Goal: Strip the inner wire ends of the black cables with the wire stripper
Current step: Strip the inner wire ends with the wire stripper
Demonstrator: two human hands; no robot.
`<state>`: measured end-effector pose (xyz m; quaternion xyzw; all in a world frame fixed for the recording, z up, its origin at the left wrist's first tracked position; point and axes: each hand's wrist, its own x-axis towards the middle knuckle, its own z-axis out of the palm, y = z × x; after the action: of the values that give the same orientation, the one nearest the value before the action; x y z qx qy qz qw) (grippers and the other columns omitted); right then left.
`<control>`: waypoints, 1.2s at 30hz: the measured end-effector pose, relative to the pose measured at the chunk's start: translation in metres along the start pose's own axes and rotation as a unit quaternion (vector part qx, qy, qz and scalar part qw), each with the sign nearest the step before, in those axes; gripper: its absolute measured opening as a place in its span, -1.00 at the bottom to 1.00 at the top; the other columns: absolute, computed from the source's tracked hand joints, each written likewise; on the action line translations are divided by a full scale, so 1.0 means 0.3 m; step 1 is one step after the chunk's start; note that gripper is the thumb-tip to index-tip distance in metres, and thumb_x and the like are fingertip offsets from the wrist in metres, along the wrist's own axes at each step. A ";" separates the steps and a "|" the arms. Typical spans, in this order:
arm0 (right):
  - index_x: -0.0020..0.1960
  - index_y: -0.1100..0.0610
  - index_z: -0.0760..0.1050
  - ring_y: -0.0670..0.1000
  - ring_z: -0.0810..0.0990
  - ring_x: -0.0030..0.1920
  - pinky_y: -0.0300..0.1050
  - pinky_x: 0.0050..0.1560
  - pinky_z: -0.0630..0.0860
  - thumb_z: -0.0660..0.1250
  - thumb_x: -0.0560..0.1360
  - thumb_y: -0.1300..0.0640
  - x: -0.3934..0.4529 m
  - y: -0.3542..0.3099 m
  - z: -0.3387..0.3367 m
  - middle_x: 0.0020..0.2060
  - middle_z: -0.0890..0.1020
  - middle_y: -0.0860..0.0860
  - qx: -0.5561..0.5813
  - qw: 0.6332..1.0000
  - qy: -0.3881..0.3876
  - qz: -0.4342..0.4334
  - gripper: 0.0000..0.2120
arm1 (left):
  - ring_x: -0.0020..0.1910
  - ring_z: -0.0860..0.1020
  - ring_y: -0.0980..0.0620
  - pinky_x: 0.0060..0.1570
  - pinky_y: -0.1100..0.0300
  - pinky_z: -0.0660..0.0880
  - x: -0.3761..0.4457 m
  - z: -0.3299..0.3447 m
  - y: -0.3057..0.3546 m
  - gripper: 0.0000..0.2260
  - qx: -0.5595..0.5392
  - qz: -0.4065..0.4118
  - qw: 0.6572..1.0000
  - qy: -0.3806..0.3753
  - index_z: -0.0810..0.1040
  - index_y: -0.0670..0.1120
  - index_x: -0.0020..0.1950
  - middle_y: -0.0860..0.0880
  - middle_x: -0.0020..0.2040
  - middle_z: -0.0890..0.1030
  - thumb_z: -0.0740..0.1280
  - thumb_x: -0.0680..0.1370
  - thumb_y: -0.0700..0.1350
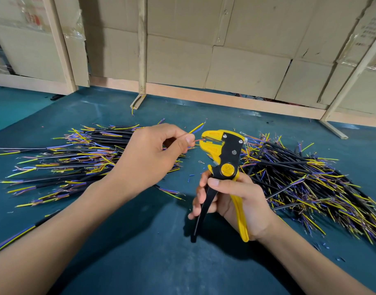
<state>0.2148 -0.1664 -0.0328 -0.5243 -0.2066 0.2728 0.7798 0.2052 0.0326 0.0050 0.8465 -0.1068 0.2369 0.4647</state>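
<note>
Fingers of the left hand pinch a thin red wire, its end lying between the jaws of the wire stripper. Right hand grips both stripper handles, spread apart, above the table.

No text reads clearly: the wire stripper's yellow pivot badge and the cardboard boxes' print are illegible.

Bench covered in a dark teal mat, strewn with small bits of cut insulation. Behind it, stacked cardboard boxes stand behind pale wooden posts.
</note>
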 end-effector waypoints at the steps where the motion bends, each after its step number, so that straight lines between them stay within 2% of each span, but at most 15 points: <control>1: -0.10 0.27 0.58 0.26 0.59 -0.31 0.27 -0.15 0.60 0.30 0.47 0.26 0.001 0.000 0.000 -0.31 0.55 0.24 -0.001 1.000 0.001 0.001 -0.90 | -0.22 0.58 0.29 -0.20 0.48 0.38 -0.001 0.001 0.000 -0.84 0.002 0.002 1.000 0.000 0.71 0.01 -0.09 0.19 -0.22 0.67 0.36 0.62 -0.03; 9: -0.15 0.24 0.58 0.24 0.59 -0.35 0.22 -0.20 0.61 0.32 0.45 0.25 0.005 0.001 0.002 -0.33 0.55 0.22 -0.007 1.000 -0.002 0.003 -0.93 | -0.15 0.61 0.24 -0.15 0.49 0.39 -0.001 -0.001 0.003 -0.84 0.016 0.005 1.000 0.005 0.72 -0.01 -0.08 0.19 -0.26 0.67 0.36 0.62 -0.05; 12: -0.15 0.24 0.57 0.23 0.59 -0.37 0.20 -0.21 0.60 0.38 0.40 0.19 0.005 -0.001 0.001 -0.35 0.55 0.21 -0.009 1.000 -0.007 0.006 -0.89 | -0.14 0.61 0.21 -0.15 0.48 0.40 -0.002 -0.002 0.006 -0.84 0.016 0.006 1.000 0.004 0.72 -0.03 -0.09 0.18 -0.25 0.67 0.37 0.62 -0.06; 16: -0.17 0.24 0.57 0.22 0.58 -0.39 0.20 -0.24 0.60 0.40 0.37 0.16 0.007 -0.002 -0.002 -0.37 0.53 0.22 -0.010 1.000 -0.004 0.007 -0.86 | -0.15 0.61 0.13 -0.17 0.38 0.44 0.001 -0.005 0.004 -0.83 0.019 0.006 1.000 0.010 0.71 -0.02 -0.11 0.14 -0.26 0.66 0.37 0.62 -0.04; 19: -0.19 0.26 0.55 0.22 0.56 -0.41 0.18 -0.27 0.59 0.40 0.35 0.16 0.007 -0.003 -0.003 -0.38 0.51 0.23 -0.013 1.000 0.005 0.007 -0.84 | -0.16 0.60 0.14 -0.20 0.44 0.39 0.002 -0.004 0.005 -0.83 0.025 0.011 1.000 0.015 0.70 -0.01 -0.12 0.14 -0.26 0.66 0.36 0.62 -0.04; 24: -0.24 0.25 0.54 0.19 0.52 -0.47 0.12 -0.34 0.57 0.32 0.36 0.23 0.003 -0.004 0.000 -0.43 0.49 0.22 -0.019 1.000 0.025 0.000 -0.92 | -0.16 0.60 0.12 -0.18 0.37 0.43 0.008 -0.014 -0.003 -0.82 0.036 0.021 0.999 0.011 0.72 -0.05 -0.07 0.08 -0.24 0.66 0.35 0.63 -0.07; 29: -0.16 0.26 0.57 0.24 0.59 -0.38 0.20 -0.23 0.60 0.40 0.35 0.17 0.000 -0.007 0.004 -0.35 0.54 0.24 -0.005 1.000 0.005 0.014 -0.86 | -0.24 0.53 0.22 -0.24 0.47 0.33 -0.003 0.003 0.005 -0.82 0.036 0.028 0.999 0.001 0.70 -0.05 -0.09 0.05 -0.24 0.65 0.34 0.63 -0.08; 33: -0.12 0.26 0.58 0.27 0.60 -0.33 0.24 -0.19 0.60 0.42 0.37 0.17 0.000 -0.004 0.005 -0.31 0.56 0.25 0.001 1.000 0.000 0.009 -0.83 | -0.20 0.54 0.23 -0.22 0.49 0.32 -0.005 0.014 0.001 -0.82 0.034 0.037 0.999 -0.002 0.71 -0.08 -0.04 0.04 -0.22 0.64 0.32 0.64 -0.11; 36: -0.07 0.27 0.59 0.27 0.61 -0.29 0.25 -0.16 0.60 0.40 0.40 0.17 -0.003 0.000 0.001 -0.28 0.57 0.25 0.000 1.000 -0.014 0.007 -0.82 | -0.23 0.52 0.32 -0.21 0.51 0.32 -0.007 0.014 -0.004 -0.83 0.039 0.054 0.998 0.002 0.70 -0.10 -0.04 0.06 -0.23 0.61 0.31 0.65 -0.14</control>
<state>0.2140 -0.1668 -0.0327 -0.5221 -0.2135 0.2854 0.7748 0.2052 0.0295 0.0013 0.8567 -0.1425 0.2672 0.4175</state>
